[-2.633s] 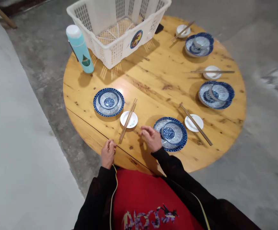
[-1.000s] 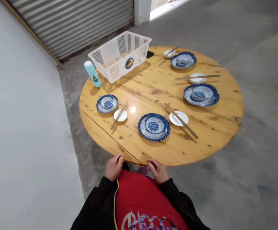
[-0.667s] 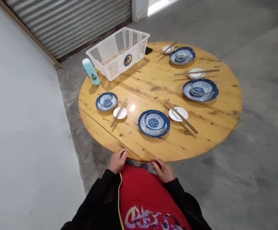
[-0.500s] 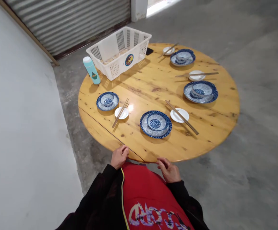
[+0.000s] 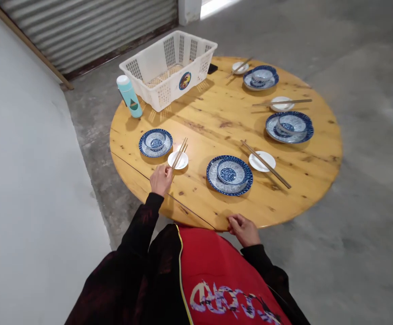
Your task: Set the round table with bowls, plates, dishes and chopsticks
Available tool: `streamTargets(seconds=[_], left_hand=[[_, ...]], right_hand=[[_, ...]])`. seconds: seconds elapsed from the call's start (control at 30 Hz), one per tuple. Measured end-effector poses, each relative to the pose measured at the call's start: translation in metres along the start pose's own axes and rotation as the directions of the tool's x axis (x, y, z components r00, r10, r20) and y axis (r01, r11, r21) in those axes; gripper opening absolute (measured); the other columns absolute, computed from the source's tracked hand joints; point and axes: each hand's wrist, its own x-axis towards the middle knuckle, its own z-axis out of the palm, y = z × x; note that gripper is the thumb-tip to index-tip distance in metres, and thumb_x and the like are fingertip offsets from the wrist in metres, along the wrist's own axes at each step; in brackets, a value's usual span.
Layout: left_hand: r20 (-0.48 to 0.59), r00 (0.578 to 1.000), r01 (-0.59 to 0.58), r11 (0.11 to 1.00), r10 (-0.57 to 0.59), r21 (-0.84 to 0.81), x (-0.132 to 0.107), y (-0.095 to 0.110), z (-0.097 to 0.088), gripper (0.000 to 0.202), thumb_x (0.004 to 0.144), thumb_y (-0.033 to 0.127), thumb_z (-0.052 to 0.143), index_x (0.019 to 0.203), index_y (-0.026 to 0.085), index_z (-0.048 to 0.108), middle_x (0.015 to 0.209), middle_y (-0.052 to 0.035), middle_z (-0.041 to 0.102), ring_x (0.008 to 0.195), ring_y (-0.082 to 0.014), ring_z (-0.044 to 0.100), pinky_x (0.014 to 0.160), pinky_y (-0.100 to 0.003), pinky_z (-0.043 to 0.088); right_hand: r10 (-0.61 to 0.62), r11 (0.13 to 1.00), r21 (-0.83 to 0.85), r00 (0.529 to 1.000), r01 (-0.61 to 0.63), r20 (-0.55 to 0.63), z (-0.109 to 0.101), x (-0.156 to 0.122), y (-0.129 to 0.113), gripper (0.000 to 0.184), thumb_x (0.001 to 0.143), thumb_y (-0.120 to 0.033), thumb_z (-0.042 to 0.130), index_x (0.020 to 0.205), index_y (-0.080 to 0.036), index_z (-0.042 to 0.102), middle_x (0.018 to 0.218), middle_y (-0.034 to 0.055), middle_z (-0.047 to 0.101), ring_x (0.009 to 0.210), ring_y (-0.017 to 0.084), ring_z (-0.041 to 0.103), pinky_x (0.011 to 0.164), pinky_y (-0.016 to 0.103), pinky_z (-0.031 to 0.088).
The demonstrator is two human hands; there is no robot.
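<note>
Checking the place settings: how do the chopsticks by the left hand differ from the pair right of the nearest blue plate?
The left hand touches the near chopsticks, which lean up-right; the other chopsticks lie untouched, slanting down-right. The other pair looks darker. Both pairs rest across a small white dish.

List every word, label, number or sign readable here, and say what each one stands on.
Red garment: white and purple lettering at the bottom edge, cut off, unreadable.
White basket: round picture sticker, no legible text.
Teal bottle: dark triangular mark, no words.
Nothing else carries text.
</note>
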Motion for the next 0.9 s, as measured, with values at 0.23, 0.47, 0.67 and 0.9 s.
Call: streamTargets(seconds=[0.23, 0.47, 0.67, 0.9], left_hand=[[0.098, 0.994, -0.067, 0.975, 0.047, 0.21, 0.066, 0.023, 0.023, 0.027, 0.095, 0.036, 0.054, 0.113, 0.018, 0.063, 0.118, -0.0146, 0.066, 0.113, -0.0279, 0.061, 0.094, -0.034, 0.047], [0.136, 0.991, -0.047, 0.962, 0.011, 0.269, 0.084, 0.033, 0.04, 0.028, 0.09, 0.037, 0.058, 0.11, 0.018, 0.062, 0.121, -0.0183, 0.064, 0.118, -0.0337, 0.057, 0.094, -0.04, 0.047], [0.155, 0.988, -0.054, 0.963, 0.014, 0.263, 0.087, 0.033, 0.048, 0.022, 0.091, 0.031, 0.056, 0.107, 0.018, 0.062, 0.116, -0.0182, 0.065, 0.116, -0.0334, 0.058, 0.093, -0.041, 0.047], [0.156, 0.988, -0.062, 0.958, 0.018, 0.28, 0.087, 0.032, 0.051, 0.02, 0.092, 0.027, 0.052, 0.106, 0.017, 0.062, 0.116, -0.0176, 0.066, 0.114, -0.0321, 0.06, 0.091, -0.04, 0.047]], right_hand=[[0.062, 0.988, 0.142, 0.997, -0.055, -0.043, 0.002, -0.001, -0.003, 0.044, 0.079, -0.064, 0.055, 0.081, -0.021, 0.064, 0.056, 0.0023, 0.067, 0.048, 0.02, 0.063, 0.048, 0.029, 0.049], [0.101, 0.975, 0.208, 0.991, -0.081, -0.084, 0.004, -0.006, -0.011, 0.04, 0.079, -0.061, 0.058, 0.083, -0.021, 0.062, 0.055, 0.0005, 0.065, 0.046, 0.019, 0.062, 0.049, 0.028, 0.049], [0.096, 0.977, 0.2, 0.989, -0.072, -0.114, 0.003, -0.007, -0.016, 0.041, 0.079, -0.061, 0.06, 0.08, -0.021, 0.063, 0.053, 0.0005, 0.065, 0.043, 0.019, 0.06, 0.047, 0.028, 0.048], [0.113, 0.976, 0.198, 0.987, -0.09, -0.112, 0.004, -0.006, -0.015, 0.039, 0.08, -0.061, 0.06, 0.08, -0.021, 0.062, 0.053, -0.0006, 0.064, 0.043, 0.018, 0.06, 0.047, 0.027, 0.047]])
